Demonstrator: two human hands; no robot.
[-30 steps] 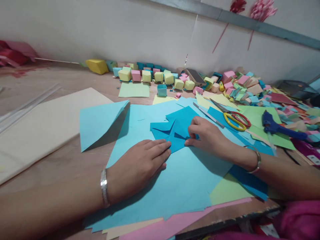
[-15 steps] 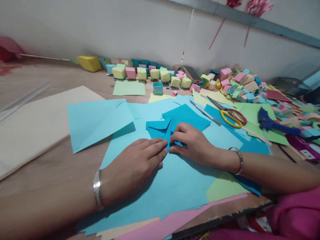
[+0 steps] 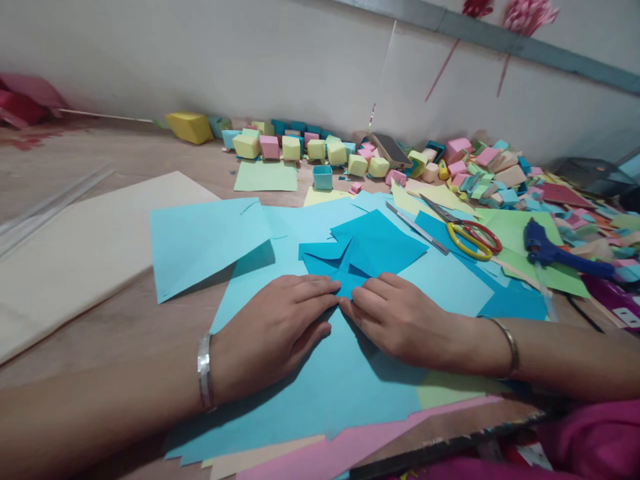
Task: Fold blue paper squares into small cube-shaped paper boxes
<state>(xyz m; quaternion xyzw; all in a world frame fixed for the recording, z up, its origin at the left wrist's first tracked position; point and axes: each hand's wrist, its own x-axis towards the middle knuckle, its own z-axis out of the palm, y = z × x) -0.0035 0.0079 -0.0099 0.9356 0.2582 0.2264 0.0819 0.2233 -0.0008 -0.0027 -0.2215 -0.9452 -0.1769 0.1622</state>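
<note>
From the head view, my left hand point(image 3: 273, 327) lay flat, fingers point(image 3: 313, 288) spread and pressing the near corner of the dark blue folded paper point(image 3: 363, 257), gripping nothing. My right hand point(image 3: 400, 320) lay beside it, fingertips touching the same corner, also flat. The paper sat on a large light blue sheet point(image 3: 325, 380) mid-worktop point(image 3: 125, 327). Scissors point(image 3: 467, 237) and a glue gun point(image 3: 555, 253) lay to the right, well apart. Bare worktop lay open to my left; the near edge ran just below my wrists.
</note>
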